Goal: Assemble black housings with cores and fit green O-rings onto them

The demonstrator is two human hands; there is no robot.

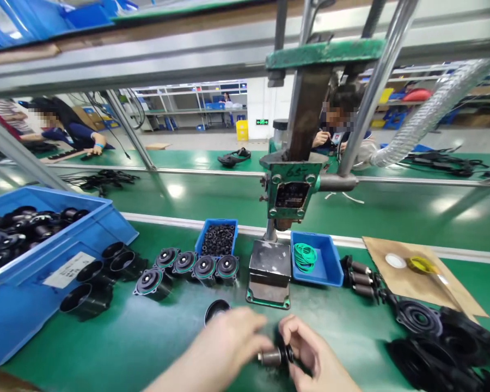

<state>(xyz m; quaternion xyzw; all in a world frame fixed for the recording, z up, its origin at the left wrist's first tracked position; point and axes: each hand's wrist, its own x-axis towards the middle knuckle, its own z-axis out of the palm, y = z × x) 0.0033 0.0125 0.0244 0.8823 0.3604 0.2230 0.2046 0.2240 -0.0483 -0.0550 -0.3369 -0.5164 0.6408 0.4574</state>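
My right hand (316, 354) is closed on the black disc end of a rotor (273, 357), a grey-brown cylinder with a short pale shaft pointing left. Close to that shaft is my left hand (231, 343), slightly blurred, its fingers stretched out and apart; whether a fingertip touches the rotor I cannot tell. Partly behind the left hand stands an open black cup-shaped housing (217, 311). Several similar rotors (361, 280) lie together on the right. Left of the press base (269, 261) stand several black housings (205, 268) fitted with round tops and green rings.
A green press head (292, 188) hangs over its base. Blue trays hold green rings (305, 257) and small black parts (218, 239). A large blue bin (57, 272) stands left, beside empty housings (87, 299). Black covers (420, 318) and cardboard (416, 267) lie right. Co-workers sit across the bench.
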